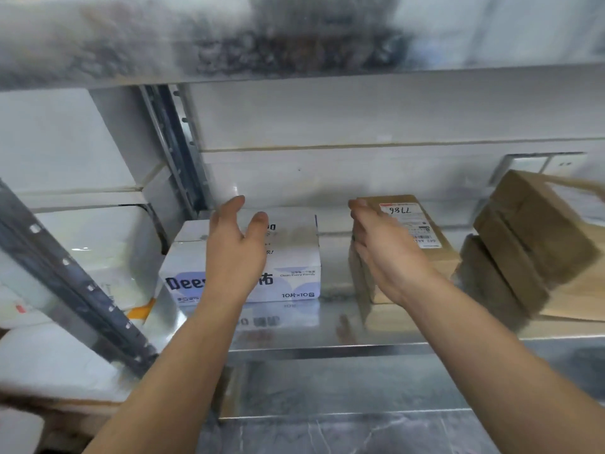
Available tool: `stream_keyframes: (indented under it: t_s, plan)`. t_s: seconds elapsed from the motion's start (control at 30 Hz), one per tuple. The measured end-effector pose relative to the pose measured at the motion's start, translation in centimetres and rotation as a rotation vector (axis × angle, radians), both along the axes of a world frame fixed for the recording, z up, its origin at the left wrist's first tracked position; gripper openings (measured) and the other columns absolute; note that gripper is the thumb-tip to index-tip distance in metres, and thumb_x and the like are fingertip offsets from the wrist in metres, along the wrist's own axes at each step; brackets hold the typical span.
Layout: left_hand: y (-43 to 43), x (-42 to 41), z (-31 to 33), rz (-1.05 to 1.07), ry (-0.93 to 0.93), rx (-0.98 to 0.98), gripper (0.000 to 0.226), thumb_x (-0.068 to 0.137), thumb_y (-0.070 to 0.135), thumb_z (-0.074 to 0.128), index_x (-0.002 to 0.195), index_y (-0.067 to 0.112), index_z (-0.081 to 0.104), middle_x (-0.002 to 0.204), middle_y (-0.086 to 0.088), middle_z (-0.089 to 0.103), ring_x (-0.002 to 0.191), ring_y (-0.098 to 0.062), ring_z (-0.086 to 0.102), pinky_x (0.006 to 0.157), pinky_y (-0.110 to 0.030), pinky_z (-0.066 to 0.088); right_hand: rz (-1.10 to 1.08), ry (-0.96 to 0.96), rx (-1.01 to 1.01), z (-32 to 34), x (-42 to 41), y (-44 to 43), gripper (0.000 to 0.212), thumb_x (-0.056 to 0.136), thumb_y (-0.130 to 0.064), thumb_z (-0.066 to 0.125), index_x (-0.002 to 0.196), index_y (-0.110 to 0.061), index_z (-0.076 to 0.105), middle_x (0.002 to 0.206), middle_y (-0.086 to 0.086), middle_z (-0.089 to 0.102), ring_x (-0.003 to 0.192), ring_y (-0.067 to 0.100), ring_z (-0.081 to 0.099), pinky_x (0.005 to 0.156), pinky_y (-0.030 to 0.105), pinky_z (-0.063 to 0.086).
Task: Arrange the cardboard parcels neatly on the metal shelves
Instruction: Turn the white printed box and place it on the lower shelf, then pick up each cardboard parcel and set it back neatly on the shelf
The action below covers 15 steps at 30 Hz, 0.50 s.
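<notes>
Reference item: white printed box (294, 253), standing on the middle metal shelf (327, 329) close to the rear upright post (178, 152).

Left hand (234, 253): spread flat above the white printed box, fingers straight, thumb held apart. It grips nothing. Contact with the box top cannot be confirmed.

Right hand (383, 253): to the right of the white printed box, fingers straight and together, laid against the near left edge of a brown cardboard parcel (435, 257). Nothing is enclosed in the hand. The view here is motion-blurred, so firm contact cannot be judged.

Brown cardboard parcel: lies flat on the same shelf, right of the white printed box and apart from it, with bare shelf between them. Its white shipping label (404, 213) faces up with handwritten digits.

Further right of the white printed box: stacked brown parcels (530, 244), tilted and not squared to the shelf edge.
</notes>
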State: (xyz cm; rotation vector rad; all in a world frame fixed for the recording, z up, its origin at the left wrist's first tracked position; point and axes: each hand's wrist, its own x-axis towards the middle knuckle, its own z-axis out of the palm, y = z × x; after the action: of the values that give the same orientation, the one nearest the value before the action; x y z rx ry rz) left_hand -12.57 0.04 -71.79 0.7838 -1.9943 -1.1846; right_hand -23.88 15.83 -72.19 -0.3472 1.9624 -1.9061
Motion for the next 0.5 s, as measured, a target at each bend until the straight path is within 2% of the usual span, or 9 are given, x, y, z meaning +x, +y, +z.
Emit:
stream_keyframes:
  t_s: [0.07, 0.1, 0.17, 0.23, 0.3, 0.33, 0.43, 0.47, 0.5]
  plan:
    - [1.8, -1.2, -0.3, -0.059, 0.011, 0.026, 0.046, 0.103, 0.034, 0.053, 0.148, 0.027, 0.046, 0.153, 0.008, 0.041, 0.104, 0.015, 0.049, 0.104, -0.036, 0.043, -0.039, 0.031, -0.015, 0.7, -0.8, 1.7, 0.065, 0.072, -0.071, 0.057, 0.127, -0.037, 0.066, 0.143, -0.014, 0.059, 0.138, 0.009, 0.049, 0.123, 0.042, 0.031]
    - [2.5, -1.8, -0.4, -0.087, 0.018, 0.031, 0.046, 0.103, 0.033, 0.053, 0.148, 0.027, 0.046, 0.152, 0.009, 0.041, 0.103, 0.016, 0.05, 0.103, -0.034, 0.043, -0.063, 0.046, -0.006, 1.1, -1.2, 2.4, 0.058, 0.072, -0.072, 0.056, 0.119, -0.04, 0.068, 0.14, -0.016, 0.06, 0.137, 0.01, 0.049, 0.122, 0.042, 0.031]
    - [4.0, -3.2, -0.7, -0.129, 0.014, 0.031, 0.046, 0.103, 0.031, 0.054, 0.148, 0.026, 0.046, 0.152, 0.007, 0.043, 0.126, -0.001, 0.048, 0.105, -0.025, 0.034, -0.106, 0.059, -0.002, 1.6, -2.3, 4.1, 0.048, 0.085, -0.066, 0.055, 0.124, -0.04, 0.066, 0.13, -0.019, 0.059, 0.132, 0.01, 0.05, 0.119, 0.039, 0.033]
    - [5.5, -4.6, -0.8, -0.153, -0.008, 0.046, 0.045, 0.103, 0.03, 0.054, 0.147, 0.024, 0.047, 0.151, 0.005, 0.044, 0.136, -0.011, 0.044, 0.105, -0.022, 0.03, -0.118, 0.05, -0.031, 1.9, -3.7, 5.8, 0.029, 0.101, -0.048, 0.053, 0.123, -0.033, 0.065, 0.114, -0.018, 0.062, 0.114, 0.01, 0.057, 0.106, 0.032, 0.039]
    - [6.9, -6.0, -1.1, -0.172, -0.014, 0.067, 0.046, 0.102, 0.027, 0.056, 0.147, 0.021, 0.049, 0.149, 0.003, 0.046, 0.135, -0.013, 0.046, 0.104, -0.021, 0.031, -0.153, 0.076, -0.021, 2.1, -4.8, 7.1, 0.021, 0.106, -0.037, 0.05, 0.114, -0.028, 0.067, 0.108, -0.011, 0.065, 0.106, 0.016, 0.061, 0.099, 0.031, 0.043]
    - [7.4, -6.5, -1.3, -0.181, -0.016, 0.082, 0.046, 0.102, 0.027, 0.056, 0.147, 0.02, 0.049, 0.148, 0.002, 0.047, 0.133, -0.013, 0.047, 0.104, -0.021, 0.031, -0.17, 0.09, -0.005, 2.2, -5.1, 7.6, 0.025, 0.107, -0.034, 0.048, 0.121, -0.025, 0.066, 0.111, -0.009, 0.065, 0.109, 0.016, 0.062, 0.098, 0.029, 0.045]
    - [9.4, -7.7, -2.0, -0.205, -0.01, 0.117, 0.046, 0.101, 0.026, 0.058, 0.146, 0.018, 0.05, 0.148, 0.001, 0.048, 0.118, -0.008, 0.048, 0.101, -0.02, 0.031, -0.213, 0.116, 0.029, 1.6, -6.7, 9.3, 0.022, 0.109, -0.028, 0.042, 0.119, -0.025, 0.062, 0.092, -0.024, 0.057, 0.079, -0.009, 0.057, 0.075, 0.012, 0.043]
    - [9.8, -7.9, -2.2, -0.208, -0.012, 0.125, 0.046, 0.101, 0.026, 0.058, 0.146, 0.019, 0.05, 0.149, 0.001, 0.048, 0.119, -0.008, 0.048, 0.103, -0.021, 0.032, -0.229, 0.099, 0.028, 1.4, -7.1, 9.7, 0.021, 0.109, -0.029, 0.044, 0.119, -0.025, 0.062, 0.093, -0.024, 0.058, 0.077, -0.011, 0.055, 0.077, 0.015, 0.042]
    - [10.4, -8.3, -2.5, -0.207, -0.026, 0.136, 0.046, 0.101, 0.028, 0.058, 0.147, 0.02, 0.05, 0.15, 0.002, 0.047, 0.124, -0.01, 0.048, 0.107, -0.024, 0.032, -0.234, 0.087, 0.027, 0.9, -7.8, 10.3, 0.025, 0.108, -0.03, 0.046, 0.126, -0.024, 0.062, 0.105, -0.021, 0.062, 0.088, -0.009, 0.055, 0.086, 0.02, 0.04]
